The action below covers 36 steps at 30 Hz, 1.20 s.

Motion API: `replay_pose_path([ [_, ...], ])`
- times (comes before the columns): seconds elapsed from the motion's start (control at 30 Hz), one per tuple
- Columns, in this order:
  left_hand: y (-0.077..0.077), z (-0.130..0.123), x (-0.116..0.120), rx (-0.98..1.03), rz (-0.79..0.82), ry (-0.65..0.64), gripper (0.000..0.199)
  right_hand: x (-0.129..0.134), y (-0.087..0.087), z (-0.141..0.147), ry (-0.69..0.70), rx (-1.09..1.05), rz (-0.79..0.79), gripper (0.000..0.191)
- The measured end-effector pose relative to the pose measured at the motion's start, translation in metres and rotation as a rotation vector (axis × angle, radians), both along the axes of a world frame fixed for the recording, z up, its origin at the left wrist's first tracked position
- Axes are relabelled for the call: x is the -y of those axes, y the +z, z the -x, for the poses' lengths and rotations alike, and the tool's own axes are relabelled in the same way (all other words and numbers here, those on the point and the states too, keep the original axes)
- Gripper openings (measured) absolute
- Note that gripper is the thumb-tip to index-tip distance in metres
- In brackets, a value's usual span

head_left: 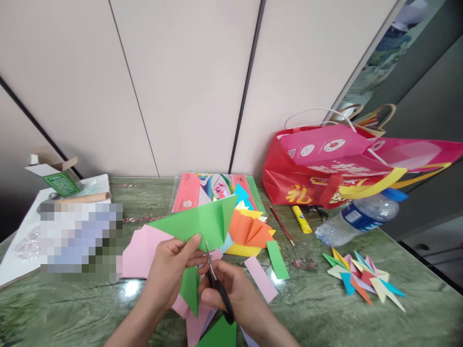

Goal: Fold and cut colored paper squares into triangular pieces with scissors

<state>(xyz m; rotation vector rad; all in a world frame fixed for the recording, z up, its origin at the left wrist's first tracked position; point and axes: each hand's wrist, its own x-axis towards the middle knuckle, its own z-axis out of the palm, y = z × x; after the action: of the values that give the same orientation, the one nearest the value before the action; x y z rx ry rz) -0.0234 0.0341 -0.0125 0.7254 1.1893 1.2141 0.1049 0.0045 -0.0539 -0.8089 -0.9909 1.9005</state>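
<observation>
A creased sheet of green paper [208, 219] is pinched between the thumb and fingers of my left hand [175, 262]. My right hand [231, 284] grips a pair of scissors [221, 291] with black handles, its blades pointing up at the lower edge of that sheet. Pink paper [139, 250] lies to the left, partly behind my left hand. Below my hands are more pink and green pieces [219, 333], partly hidden. Right of the scissors rest a pink strip [261, 278] and a green strip [278, 260]. Folded orange paper [249, 229] lies just behind.
A coloured paper pack [188, 190] lies against the wall. Rightward are a pencil [282, 225], a yellow glue stick [301, 219], a red gift bag [307, 178], a plastic bottle [358, 219] and folded paper stars [365, 277]. A green box [61, 183] stands at left.
</observation>
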Motion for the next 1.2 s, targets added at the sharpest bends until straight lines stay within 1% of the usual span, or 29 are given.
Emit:
replay_pose_path([
  [0.3,0.0032,-0.0031,0.0021,0.031,-0.020,0.005,0.034,0.0003,-0.0008,0.0000,-0.017,0.015,-0.011,0.043],
  [0.4,0.0027,-0.0034,0.0027,0.016,-0.017,0.002,0.032,0.0005,-0.0003,0.0000,-0.025,0.019,-0.006,0.044],
  [0.57,0.0020,-0.0030,0.0031,-0.010,-0.001,0.012,0.033,-0.0001,-0.0002,0.0008,-0.037,0.018,0.008,0.044],
  [0.77,0.0018,-0.0022,0.0041,-0.007,-0.002,0.009,0.031,-0.0005,-0.0011,0.0006,-0.039,0.071,0.002,0.043],
  [0.93,-0.0012,-0.0017,0.0031,-0.057,-0.017,0.008,0.029,0.0008,-0.0028,-0.0001,-0.064,0.110,-0.006,0.041],
  [1.2,-0.0014,-0.0007,0.0029,-0.056,-0.030,0.008,0.030,0.0015,-0.0048,-0.0001,-0.047,0.152,-0.035,0.037],
])
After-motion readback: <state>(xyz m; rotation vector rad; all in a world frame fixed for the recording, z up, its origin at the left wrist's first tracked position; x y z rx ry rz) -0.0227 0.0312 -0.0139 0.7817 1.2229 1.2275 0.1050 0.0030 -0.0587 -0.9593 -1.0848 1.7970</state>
